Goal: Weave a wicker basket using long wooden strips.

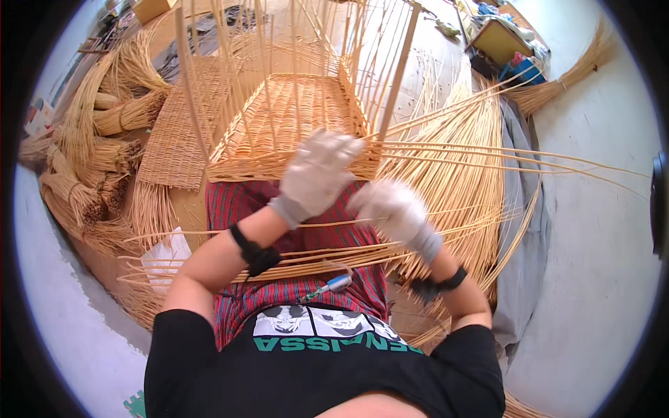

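A half-woven wicker basket (293, 104) lies in front of my lap, its tall thin uprights standing around a woven base and low sides. My left hand (317, 174), in a pale work glove, lies over the basket's near edge, fingers bent around the weave and the foot of an upright. Close to the near right corner hovers my right hand (391, 209), gloved too and blurred; whether it holds a strand is unclear. Several loose willow rods (516, 157) run out from that corner to the right. More rods (313, 265) lie across my lap.
A large fan of loose rods (453, 174) spreads at my right on a grey sheet (526, 244). Bundled rods (129, 115) are heaped at the left, beside a flat woven panel (182, 132). Another bundle (568, 76) leans at the far right. A marker-like tube (339, 282) rests on my lap.
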A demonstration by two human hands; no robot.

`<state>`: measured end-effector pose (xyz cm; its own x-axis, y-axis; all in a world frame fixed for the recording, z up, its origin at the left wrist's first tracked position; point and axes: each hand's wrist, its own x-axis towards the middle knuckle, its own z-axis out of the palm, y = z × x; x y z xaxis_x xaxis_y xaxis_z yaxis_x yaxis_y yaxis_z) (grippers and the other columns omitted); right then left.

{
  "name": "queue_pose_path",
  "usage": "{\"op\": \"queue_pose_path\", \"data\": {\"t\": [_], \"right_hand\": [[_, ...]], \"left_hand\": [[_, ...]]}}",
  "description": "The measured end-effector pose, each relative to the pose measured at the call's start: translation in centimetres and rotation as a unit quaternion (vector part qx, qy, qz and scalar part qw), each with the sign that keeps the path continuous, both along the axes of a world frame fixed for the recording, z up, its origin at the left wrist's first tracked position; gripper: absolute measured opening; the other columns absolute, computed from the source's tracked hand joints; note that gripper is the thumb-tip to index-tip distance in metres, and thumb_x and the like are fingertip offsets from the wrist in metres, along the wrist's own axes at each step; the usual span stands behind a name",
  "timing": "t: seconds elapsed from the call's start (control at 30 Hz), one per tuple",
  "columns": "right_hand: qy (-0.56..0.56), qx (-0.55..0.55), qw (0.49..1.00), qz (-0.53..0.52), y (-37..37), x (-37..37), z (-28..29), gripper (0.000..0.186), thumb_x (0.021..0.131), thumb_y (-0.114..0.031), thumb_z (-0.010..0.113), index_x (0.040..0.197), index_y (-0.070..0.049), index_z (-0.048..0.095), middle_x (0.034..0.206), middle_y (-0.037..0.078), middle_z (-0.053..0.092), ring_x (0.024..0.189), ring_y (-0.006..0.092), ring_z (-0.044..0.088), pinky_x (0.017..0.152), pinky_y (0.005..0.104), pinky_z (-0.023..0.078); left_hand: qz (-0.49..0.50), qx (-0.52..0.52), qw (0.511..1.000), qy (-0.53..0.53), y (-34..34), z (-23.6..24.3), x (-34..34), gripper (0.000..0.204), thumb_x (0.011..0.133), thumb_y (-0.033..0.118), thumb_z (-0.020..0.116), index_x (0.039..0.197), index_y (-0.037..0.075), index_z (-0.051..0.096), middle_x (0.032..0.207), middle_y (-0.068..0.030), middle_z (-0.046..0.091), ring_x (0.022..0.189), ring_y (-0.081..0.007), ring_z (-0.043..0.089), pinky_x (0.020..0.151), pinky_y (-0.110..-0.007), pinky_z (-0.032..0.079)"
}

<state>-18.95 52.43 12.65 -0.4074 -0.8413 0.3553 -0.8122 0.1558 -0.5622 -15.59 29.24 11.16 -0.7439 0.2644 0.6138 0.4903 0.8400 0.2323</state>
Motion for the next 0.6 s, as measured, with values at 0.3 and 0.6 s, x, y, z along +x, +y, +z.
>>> {"op": "queue_pose_path", "data": {"t": [0.3, 0.6], "right_hand": [[0.306, 0.166, 0.884, -0.312, 9.8, -17.8, -0.5, 0.028, 0.096, -0.037, 0.066, 0.118, -0.021, 0.075, 0.12, 0.008, 0.073, 0.119, 0.0288, 0.064, 0.12, 0.043, 0.03], [-0.145, -0.056, 0.896, -0.415, 10.5, -12.8, -9.6, 0.015, 0.09, -0.02, 0.073, 0.103, -0.013, 0.08, 0.092, 0.007, 0.075, 0.093, 0.0239, 0.067, 0.094, 0.0362, 0.051]], "left_hand": [[0.066, -0.058, 0.996, -0.013, 5.2, -6.5, -4.5, 0.122, 0.06, 0.051, 0.087, 0.16, 0.01, 0.03, 0.154, -0.0148, 0.044, 0.141, -0.0295, 0.044, 0.115, -0.046, 0.033], [0.065, -0.048, 0.996, -0.022, 5.2, -6.1, -4.6, 0.124, 0.06, 0.051, 0.088, 0.159, 0.006, 0.031, 0.135, -0.0092, 0.055, 0.129, -0.0262, 0.052, 0.109, -0.046, 0.037]]}}
